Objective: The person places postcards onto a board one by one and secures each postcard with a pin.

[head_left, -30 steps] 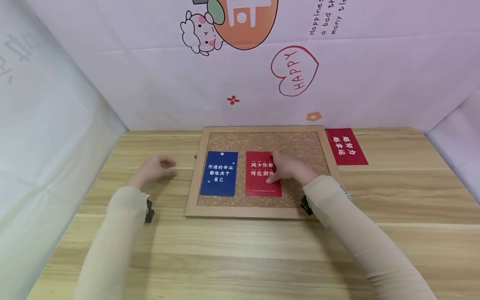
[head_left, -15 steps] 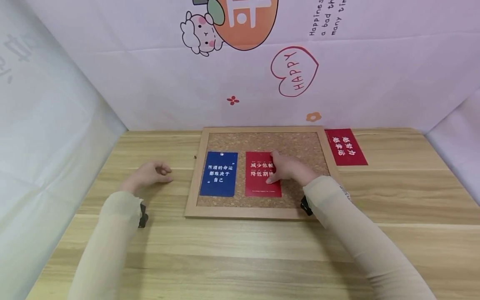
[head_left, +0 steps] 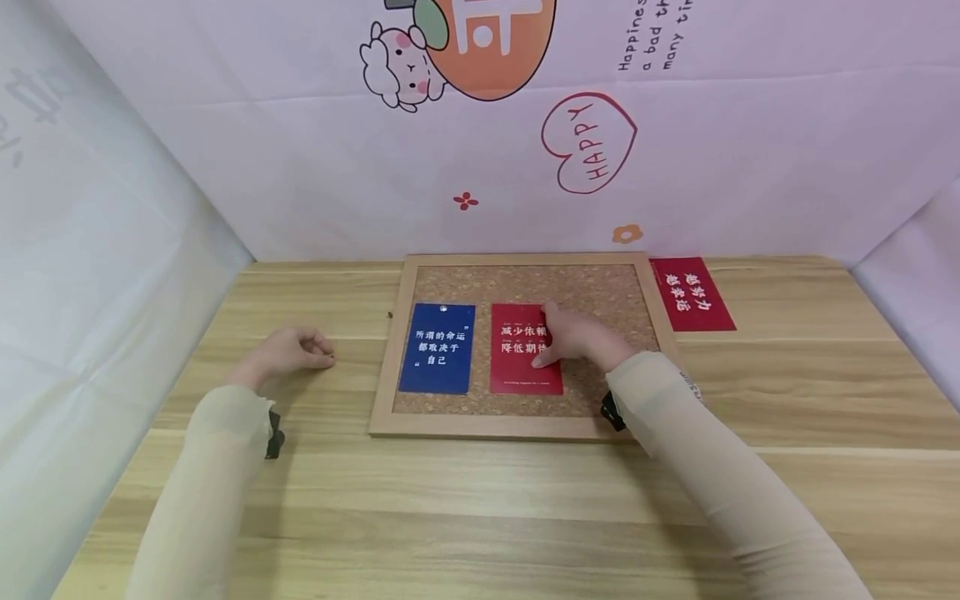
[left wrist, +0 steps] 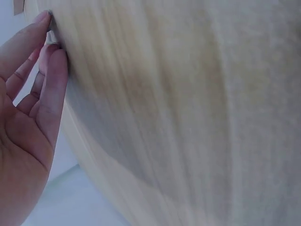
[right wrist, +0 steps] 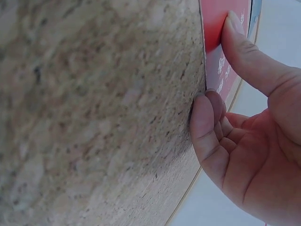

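Observation:
My left hand [head_left: 288,354] is low over the table, left of the corkboard [head_left: 480,427]. Thumb and fingertips come together around a small silvery thumbtack [left wrist: 51,34], mostly hidden by the fingers. On the board lies a red card [head_left: 517,371] with white lettering. My right hand [head_left: 581,335] holds this card at its right side. In the right wrist view the thumb touches the card's face, while curled fingers [right wrist: 203,113] meet its edge against the cork. A blue card [head_left: 438,375] lies on the board's left part, with a silvery thumbtack head [head_left: 443,308] at its top.
Another red card [head_left: 693,296] lies sideways beside the board's upper right corner. A tiny dark item [head_left: 390,315] sits near the board's left frame. The wooden table [head_left: 480,517] ends at a printed white cloth [head_left: 315,175] behind and at the sides.
The left hand has moved slightly left, away from the board, and its thumb and fingers have drawn closer together. The right hand and the cards have stayed in place.

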Available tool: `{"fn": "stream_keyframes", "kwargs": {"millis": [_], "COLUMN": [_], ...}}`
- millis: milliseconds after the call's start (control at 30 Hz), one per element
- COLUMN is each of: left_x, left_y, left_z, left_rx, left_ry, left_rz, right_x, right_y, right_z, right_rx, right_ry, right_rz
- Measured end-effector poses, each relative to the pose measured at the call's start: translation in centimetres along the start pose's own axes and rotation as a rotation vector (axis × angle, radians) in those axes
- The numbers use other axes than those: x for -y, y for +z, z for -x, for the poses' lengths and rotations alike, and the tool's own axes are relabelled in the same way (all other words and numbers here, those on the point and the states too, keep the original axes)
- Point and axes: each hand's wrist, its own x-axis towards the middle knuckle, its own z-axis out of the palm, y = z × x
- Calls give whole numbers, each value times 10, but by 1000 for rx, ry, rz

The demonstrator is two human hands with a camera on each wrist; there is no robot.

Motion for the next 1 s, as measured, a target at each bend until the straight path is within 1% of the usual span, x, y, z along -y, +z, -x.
{"fn": "stream_keyframes", "kwargs": {"millis": [100, 267, 367, 700, 1000], "left_x": [2, 1, 0, -1, -3], "left_y": [0, 1, 3, 5, 7], "left_z": [-1, -3, -5, -8, -10], "left_rx": [11, 24, 19, 12, 20], "left_ry": [11, -16, -26, -12, -19], "left_rz": [5, 12, 4, -11, -6], "right_x": [0, 0, 0, -1, -2], "right_y": [-1, -1, -1, -1, -1], "right_z": [0, 0, 1, 1, 1], "right_rx": [3, 3, 0, -3, -4], "right_ry": [2, -1, -5, -13, -22], "right_rz": [-2, 5, 5, 3, -6]}}
